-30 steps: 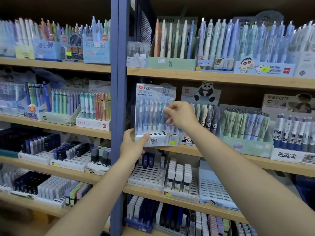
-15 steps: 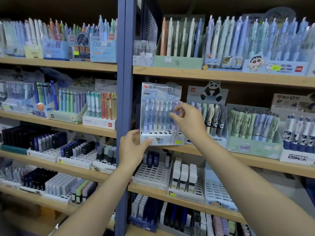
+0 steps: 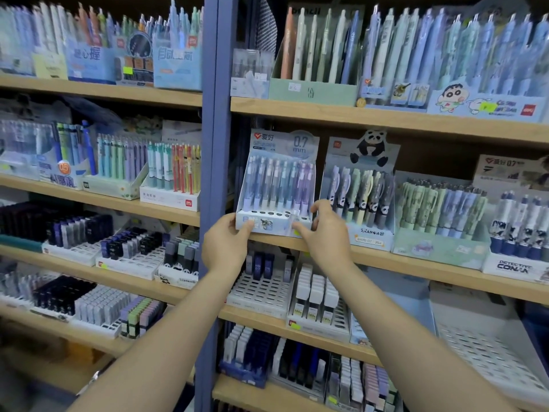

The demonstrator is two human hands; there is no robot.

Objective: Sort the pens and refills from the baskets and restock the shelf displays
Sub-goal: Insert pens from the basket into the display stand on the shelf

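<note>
Setting: wooden shelf (image 3: 416, 260) in a stationery aisle, blue upright (image 3: 212, 173) at its left end.
Display box: the 0.7 mm pen display (image 3: 277, 185) stands at the shelf's front left corner, just beside the panda display (image 3: 361, 191).
Left hand (image 3: 225, 248): I see fingers curled on the box's lower left corner.
Right hand (image 3: 326, 236): fingers pinch the lower right front.
Handling: I judge it light, thin card, top-heavy with loose pens; hold low at the base.
Room: tight between upright and panda box; open above.
</note>
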